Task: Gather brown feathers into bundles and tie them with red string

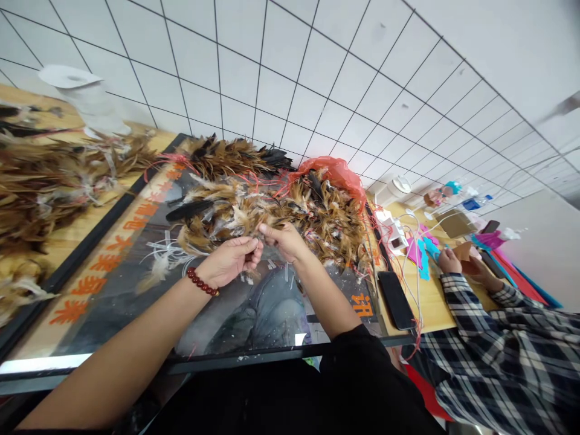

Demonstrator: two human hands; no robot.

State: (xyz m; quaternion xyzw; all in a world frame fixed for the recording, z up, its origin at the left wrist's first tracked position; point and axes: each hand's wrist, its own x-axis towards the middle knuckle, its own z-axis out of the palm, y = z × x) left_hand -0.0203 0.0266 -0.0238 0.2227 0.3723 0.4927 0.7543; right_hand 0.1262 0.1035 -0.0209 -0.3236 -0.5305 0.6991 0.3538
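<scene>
My left hand [233,260], with a dark red bead bracelet [202,282] at the wrist, is closed in a pinch over the glass panel [149,314]. Close beside it, my right hand [286,239] also pinches, thumb and fingertips together. What sits between the fingertips is too small to make out. Directly behind both hands lies a heap of brown feathers [335,217] with pale fluff and pink string. A strip of brown and black feathers [235,156] lies farther back. White quills [167,249] and a loose pale feather [158,272] rest left of my left hand.
More feather bunches [45,181] and a white paper roll [86,99] are at left. A red plastic bag [333,172] touches the tiled wall [290,60]. At right lie a black phone [396,300], a power strip [393,231] and cables. A person in a plaid sleeve [462,302] handles brown paper.
</scene>
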